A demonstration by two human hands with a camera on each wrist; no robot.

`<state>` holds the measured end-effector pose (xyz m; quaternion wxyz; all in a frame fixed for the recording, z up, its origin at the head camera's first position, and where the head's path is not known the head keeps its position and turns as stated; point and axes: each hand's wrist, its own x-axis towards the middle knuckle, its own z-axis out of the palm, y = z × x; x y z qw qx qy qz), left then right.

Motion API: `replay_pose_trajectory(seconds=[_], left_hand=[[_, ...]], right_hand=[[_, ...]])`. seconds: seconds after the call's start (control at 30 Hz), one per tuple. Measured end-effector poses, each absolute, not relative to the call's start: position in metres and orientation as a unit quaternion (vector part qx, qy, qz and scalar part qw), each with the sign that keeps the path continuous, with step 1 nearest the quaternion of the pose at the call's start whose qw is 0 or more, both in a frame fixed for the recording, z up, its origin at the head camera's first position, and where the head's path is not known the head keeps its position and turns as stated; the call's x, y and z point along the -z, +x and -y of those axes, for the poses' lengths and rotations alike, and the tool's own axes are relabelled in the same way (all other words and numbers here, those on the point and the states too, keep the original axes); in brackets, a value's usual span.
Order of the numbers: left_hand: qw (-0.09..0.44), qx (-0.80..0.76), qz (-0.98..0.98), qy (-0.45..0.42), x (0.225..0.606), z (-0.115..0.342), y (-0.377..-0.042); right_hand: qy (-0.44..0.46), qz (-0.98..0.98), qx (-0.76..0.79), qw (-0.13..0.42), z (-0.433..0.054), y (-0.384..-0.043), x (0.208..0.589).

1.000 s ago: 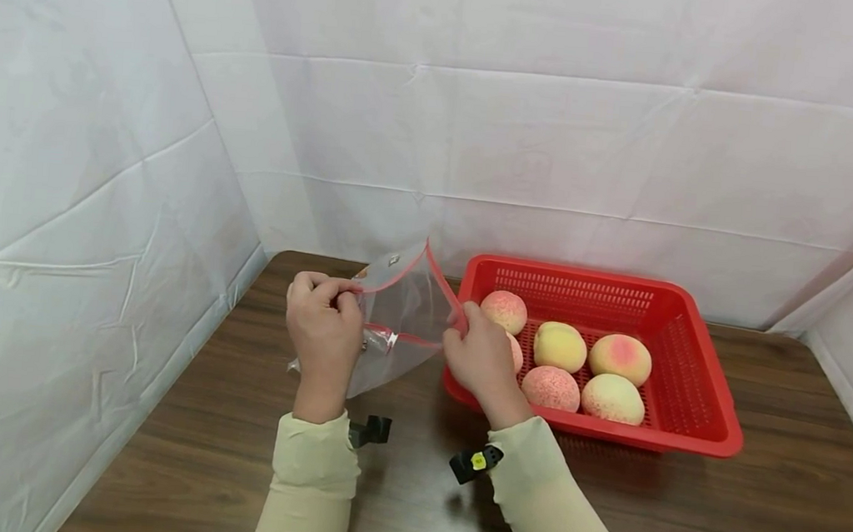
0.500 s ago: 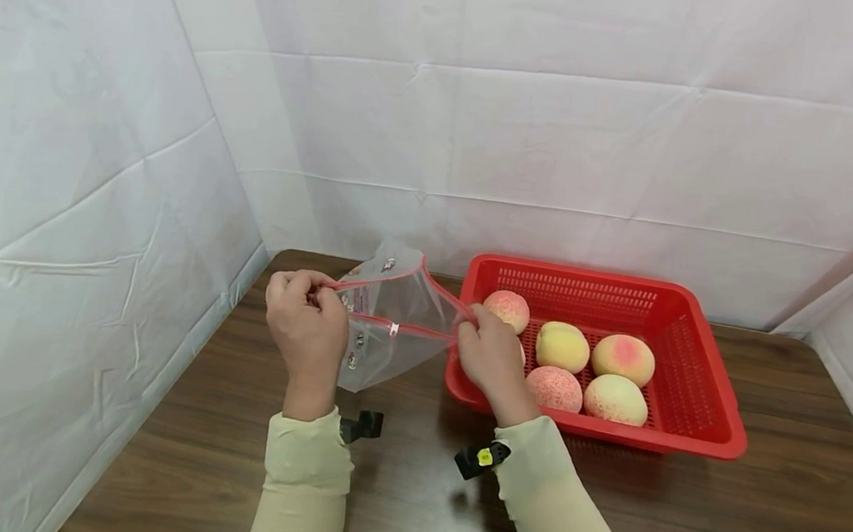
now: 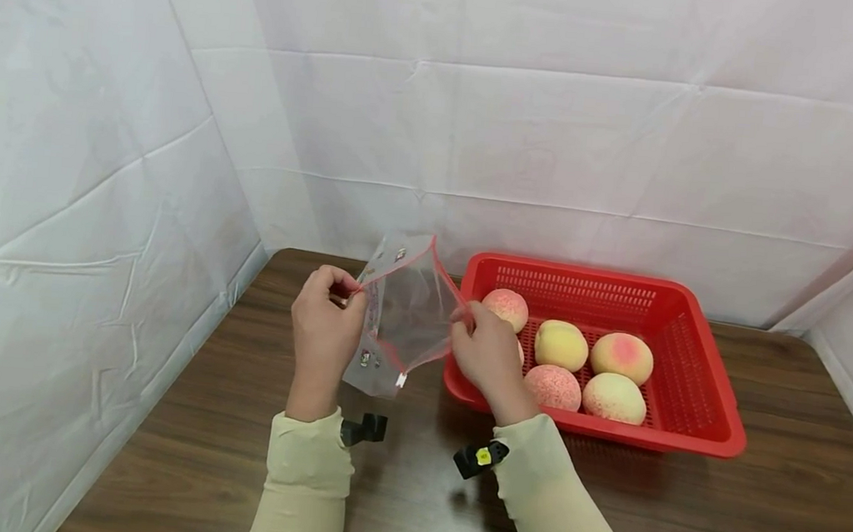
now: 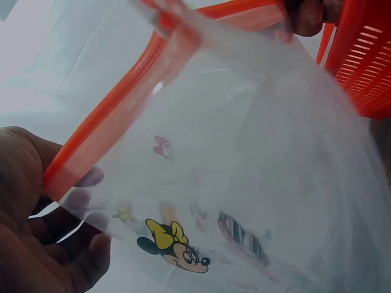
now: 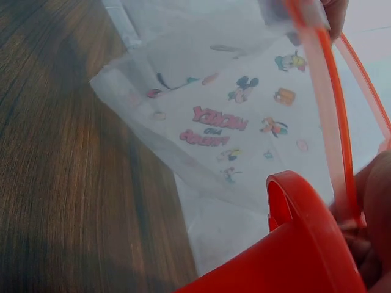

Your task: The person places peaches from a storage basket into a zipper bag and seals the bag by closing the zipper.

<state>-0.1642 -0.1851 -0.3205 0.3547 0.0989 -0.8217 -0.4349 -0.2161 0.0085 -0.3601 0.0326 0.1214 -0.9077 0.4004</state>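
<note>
Between my hands hangs a clear zip bag (image 3: 411, 311) with a red zip edge, its mouth spread wide. Small cartoon prints (image 4: 177, 247) show on its side in the left wrist view. My left hand (image 3: 326, 325) pinches the left corner of the red edge. Thumb and fingers of my right hand (image 3: 490, 354) pinch the opposite corner, close by the left rim of the red basket (image 3: 698, 388). A white slider (image 3: 401, 379) sits on the near side of the bag's mouth. The bag's inside shows nothing in it.
Inside the basket lie several peaches (image 3: 561, 346), pink and yellow; my right hand partly hides one at the left. The wooden table (image 3: 178, 455) is bordered by white sheeting (image 3: 558, 126) behind and at both sides.
The bag's mouth goes from narrower to wider, its near edge dropping toward me with the slider. My left hand moved out left, then back right. The basket and peaches stay put.
</note>
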Motion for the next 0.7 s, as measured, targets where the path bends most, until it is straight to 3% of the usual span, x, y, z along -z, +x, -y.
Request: replay_pose_trajectory(seconds=[0.13, 0.33, 0.7], left_hand=[[0.36, 0.428, 0.824, 0.091, 0.3201, 0.1843, -0.1641], [0.414, 0.403, 0.813, 0.081, 0.3211, 0.1856, -0.1652], [0.448, 0.412, 0.786, 0.111, 0.3194, 0.1928, -0.162]], right_hand=[[0.14, 0.903, -0.403, 0.048, -0.008, -0.216, 0.3595], [0.139, 0.908, -0.391, 0.058, -0.0093, -0.2172, 0.3597], [0.126, 0.91, -0.393, 0.028, -0.013, -0.2211, 0.3602]])
